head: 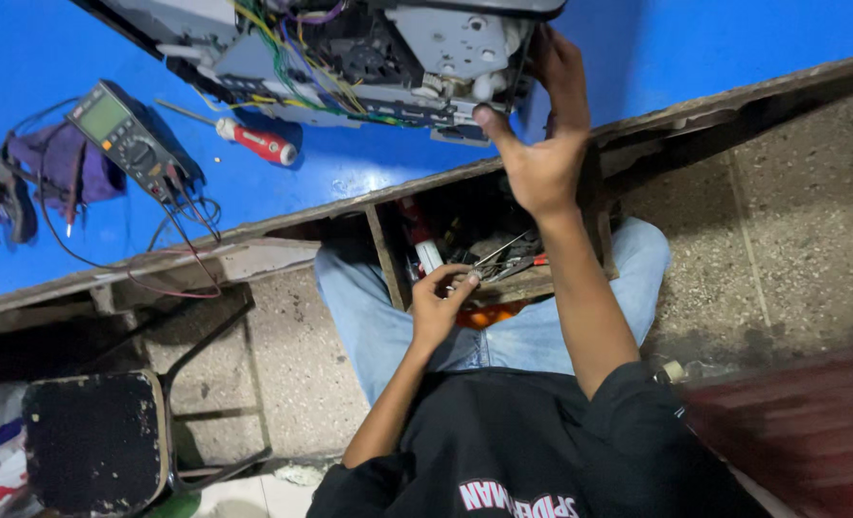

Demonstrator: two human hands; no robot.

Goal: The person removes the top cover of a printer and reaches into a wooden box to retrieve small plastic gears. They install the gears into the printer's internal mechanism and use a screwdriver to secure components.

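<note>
your right hand [541,158] is up on the blue tabletop [369,168], gripping the near edge of an opened machine [369,48] with its covers off. your thumb presses against the underside of the grey chassis while your fingers [559,67] curl over the dark side panel, so the hand is clamped on that corner of the machine. inside it you can see a bundle of yellow, green and purple wires [287,62] running across metal plates and white plastic parts.

your left hand [436,307] is down at the open wooden drawer [541,283] under the table edge, just above your lap. the fingers are pinched narrow around something small at the drawer's front, but it's too small and dark to tell what it is, or whether you've really got it. thin metal tools [508,259] and red-handled bits lie jumbled in the drawer right beside your fingertips.

further left on the tabletop, a red-handled screwdriver [254,139] lies just beside the machine. a multimeter [124,139] sits near it with its leads trailing over the table edge. beyond that lie pliers [0,197] next to a purple cloth [62,163]. a worn black stool [95,441] stands on the speckled floor to your left.
</note>
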